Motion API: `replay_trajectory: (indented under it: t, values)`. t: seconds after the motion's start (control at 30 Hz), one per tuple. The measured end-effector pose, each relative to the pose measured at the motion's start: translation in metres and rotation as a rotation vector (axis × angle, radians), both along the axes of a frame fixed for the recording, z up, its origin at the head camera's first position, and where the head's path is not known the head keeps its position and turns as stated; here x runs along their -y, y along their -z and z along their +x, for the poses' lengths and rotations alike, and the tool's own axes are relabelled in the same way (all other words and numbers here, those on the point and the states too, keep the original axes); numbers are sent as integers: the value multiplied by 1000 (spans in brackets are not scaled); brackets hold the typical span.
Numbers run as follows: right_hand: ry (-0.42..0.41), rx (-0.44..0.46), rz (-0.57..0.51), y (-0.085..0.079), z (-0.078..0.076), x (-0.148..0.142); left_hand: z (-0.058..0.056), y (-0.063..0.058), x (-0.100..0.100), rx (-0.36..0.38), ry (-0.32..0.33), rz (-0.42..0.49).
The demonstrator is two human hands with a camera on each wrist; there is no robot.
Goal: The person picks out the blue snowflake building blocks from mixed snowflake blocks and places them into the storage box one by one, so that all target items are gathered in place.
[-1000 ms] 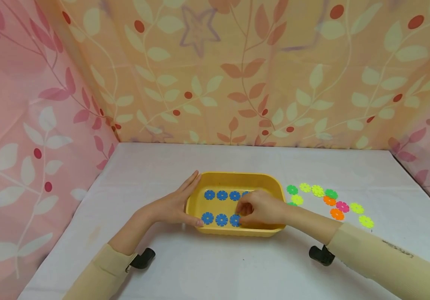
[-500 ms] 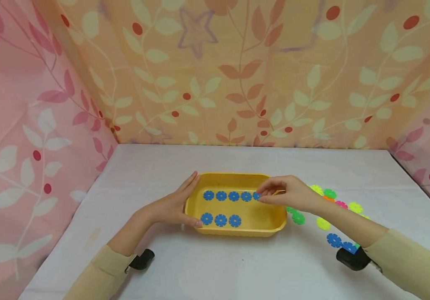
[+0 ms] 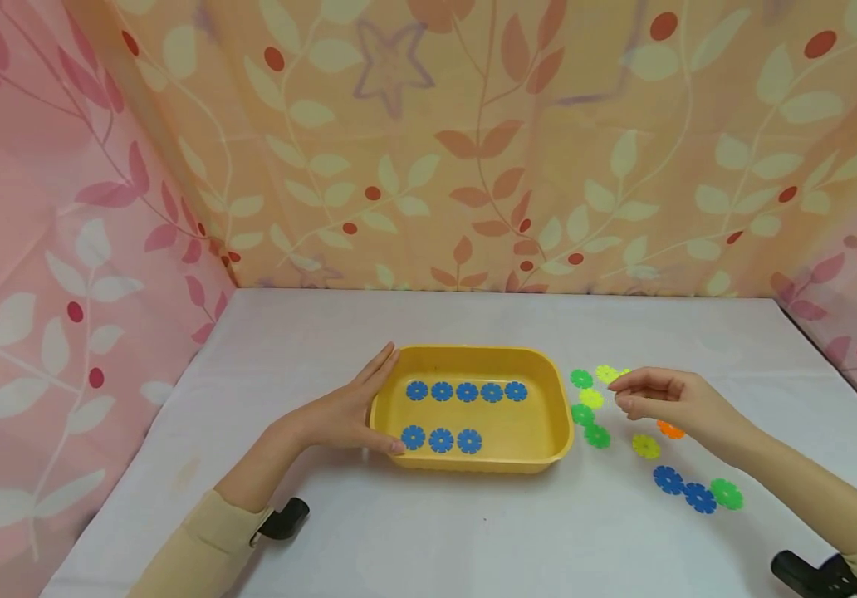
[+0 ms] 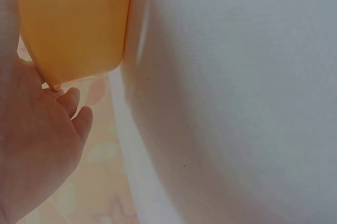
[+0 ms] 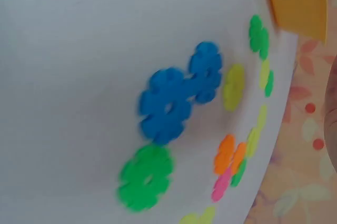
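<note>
My left hand (image 3: 339, 415) holds the left end of a yellow plastic tray (image 3: 518, 457), thumb at its near corner and fingers along the far corner. In the left wrist view the fingers lie against the tray's outer wall (image 4: 79, 29). Inside are two rows of blue notched flower discs: a back row (image 3: 467, 392) of several and a front row (image 3: 440, 440) of three. My right hand (image 3: 683, 411) hovers over loose discs right of the tray, fingers loosely bent with nothing between them. Two blue discs (image 3: 700, 497) and a green disc (image 3: 727, 494) lie closer to me.
Green discs (image 3: 597, 436) and yellow ones (image 3: 646, 447) lie just right of the tray. In the right wrist view, orange discs (image 5: 224, 154) and a pink disc (image 5: 221, 184) lie clustered farther back. Patterned cloth (image 3: 473, 166) rises behind the white-covered table (image 3: 399, 540).
My right hand laid a blue disc at the right end of the back row, let go, and moved right out of the tray over the loose discs. My left hand stayed on the tray.
</note>
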State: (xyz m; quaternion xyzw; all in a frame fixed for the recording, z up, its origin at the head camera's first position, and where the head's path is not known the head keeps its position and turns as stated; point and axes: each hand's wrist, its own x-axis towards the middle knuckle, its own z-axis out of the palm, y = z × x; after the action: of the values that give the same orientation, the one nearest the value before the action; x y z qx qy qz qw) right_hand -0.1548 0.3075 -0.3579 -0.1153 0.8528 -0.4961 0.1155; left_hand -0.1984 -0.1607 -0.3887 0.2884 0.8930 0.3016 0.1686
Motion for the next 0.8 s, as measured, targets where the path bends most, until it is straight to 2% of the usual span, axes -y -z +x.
replay_trajectory:
  t: [0.33,0.57,0.7,0.8]
  values:
    - [11,131,-2,20,19,-51,-2,3,-1,2,-7,5]
    - [28,189,50,36,29,-71,-1,2,-1,0,-14,-3]
    - [-31,125,99,47,33,-75,-1,2,-1,0,-15,-7]
    - [-83,-1,174,53,38,-74,-2,3,0,7,-22,-16]
